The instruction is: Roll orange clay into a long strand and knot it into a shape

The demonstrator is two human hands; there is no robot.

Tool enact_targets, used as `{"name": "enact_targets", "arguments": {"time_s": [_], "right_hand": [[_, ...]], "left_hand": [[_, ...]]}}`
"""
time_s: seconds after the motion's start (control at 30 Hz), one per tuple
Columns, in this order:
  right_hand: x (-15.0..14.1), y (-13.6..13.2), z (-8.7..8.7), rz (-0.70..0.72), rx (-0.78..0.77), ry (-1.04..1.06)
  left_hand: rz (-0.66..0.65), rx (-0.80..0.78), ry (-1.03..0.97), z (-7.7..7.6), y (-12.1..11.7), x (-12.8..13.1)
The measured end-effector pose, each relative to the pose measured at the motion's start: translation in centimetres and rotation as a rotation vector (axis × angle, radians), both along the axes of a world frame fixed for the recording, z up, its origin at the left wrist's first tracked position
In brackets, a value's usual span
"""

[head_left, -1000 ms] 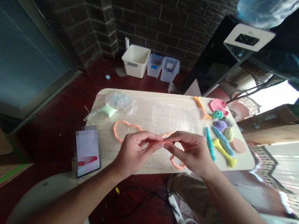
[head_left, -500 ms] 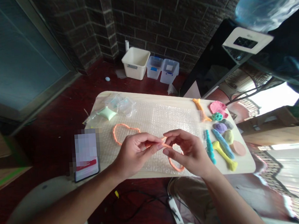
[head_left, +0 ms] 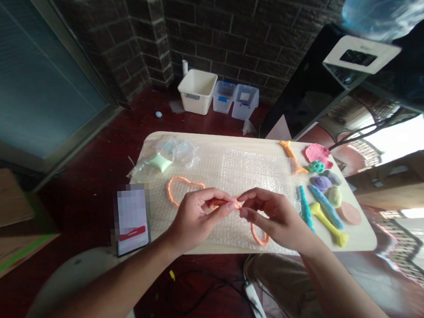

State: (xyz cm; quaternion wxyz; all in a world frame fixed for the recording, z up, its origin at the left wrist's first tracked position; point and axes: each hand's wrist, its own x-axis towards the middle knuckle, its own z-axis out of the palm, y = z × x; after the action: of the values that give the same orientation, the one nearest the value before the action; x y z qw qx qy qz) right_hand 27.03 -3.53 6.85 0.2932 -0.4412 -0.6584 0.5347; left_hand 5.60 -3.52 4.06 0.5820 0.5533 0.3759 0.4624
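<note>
Over the middle of the table, my left hand and my right hand meet, fingertips pinched on an orange twisted clay rope. The pinched stretch lies mostly behind the fingers. One end of the rope curves out to the left on the bubble wrap; a loop hangs or lies below my right hand. To the right of my hands are a teal beaded clay strip, a yellow bone-shaped clay piece and a blue clay strip.
An orange forked clay piece, a pink ruffled piece and several lumps line the right side. Clear bags and a pale green packet lie at the back left. A phone is by the left edge. Bins stand on the floor beyond.
My fingertips have come closer together on the rope, and the stretch that showed between them is now mostly covered. The whole view has shifted slightly, with things appearing further right.
</note>
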Motion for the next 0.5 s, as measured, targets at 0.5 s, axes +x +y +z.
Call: {"name": "enact_targets", "arguments": {"time_s": [0.5], "right_hand": [[-0.22, 0.24, -0.82, -0.002, 0.073, -0.041]], "left_hand": [[-0.031, 0.007, 0.052, -0.25, 0.47, -0.31]]}}
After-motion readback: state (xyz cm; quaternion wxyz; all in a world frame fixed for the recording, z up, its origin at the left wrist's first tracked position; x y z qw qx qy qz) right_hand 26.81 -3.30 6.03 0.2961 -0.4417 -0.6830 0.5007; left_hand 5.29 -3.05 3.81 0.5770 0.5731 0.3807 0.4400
